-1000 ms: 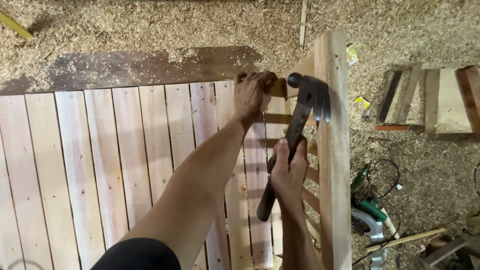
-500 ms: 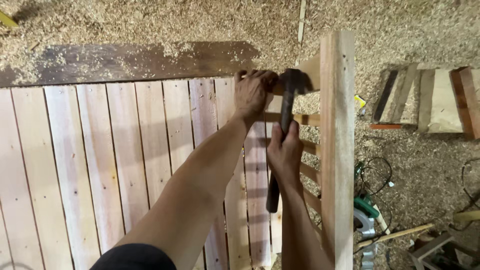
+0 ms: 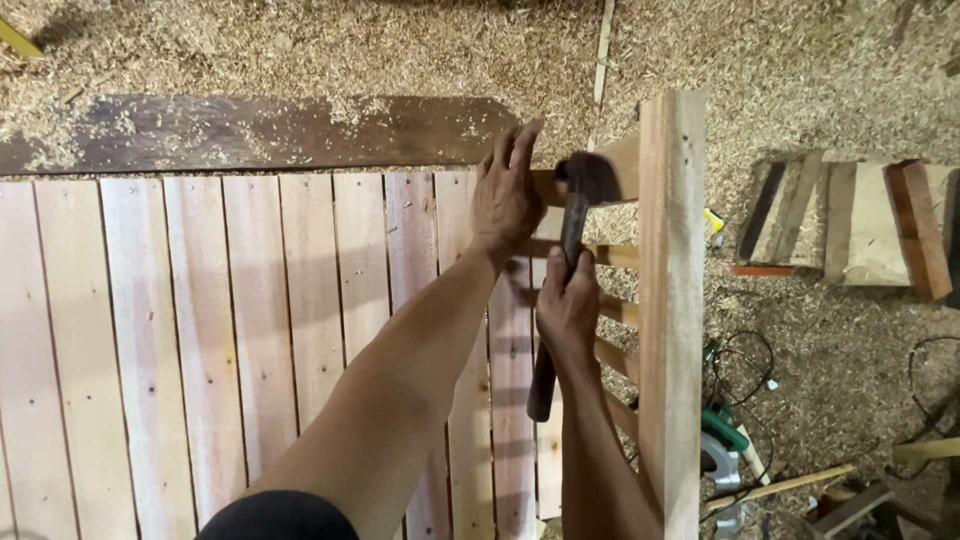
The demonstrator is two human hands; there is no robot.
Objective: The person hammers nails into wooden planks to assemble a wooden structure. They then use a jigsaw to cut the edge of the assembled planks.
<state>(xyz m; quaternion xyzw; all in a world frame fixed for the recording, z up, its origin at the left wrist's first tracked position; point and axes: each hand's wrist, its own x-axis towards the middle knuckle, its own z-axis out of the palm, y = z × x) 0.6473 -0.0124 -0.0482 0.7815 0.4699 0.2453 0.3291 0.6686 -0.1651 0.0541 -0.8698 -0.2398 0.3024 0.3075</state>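
Around the slatted wooden panel [image 3: 250, 330] lies a floor of sawdust [image 3: 300, 50], with a dark plank [image 3: 250, 132] along the panel's far edge. At its right end the left hand [image 3: 508, 195] presses flat, fingers extended, while the right hand [image 3: 567, 305] grips a hammer [image 3: 572, 225], head against the upright post [image 3: 670, 300].
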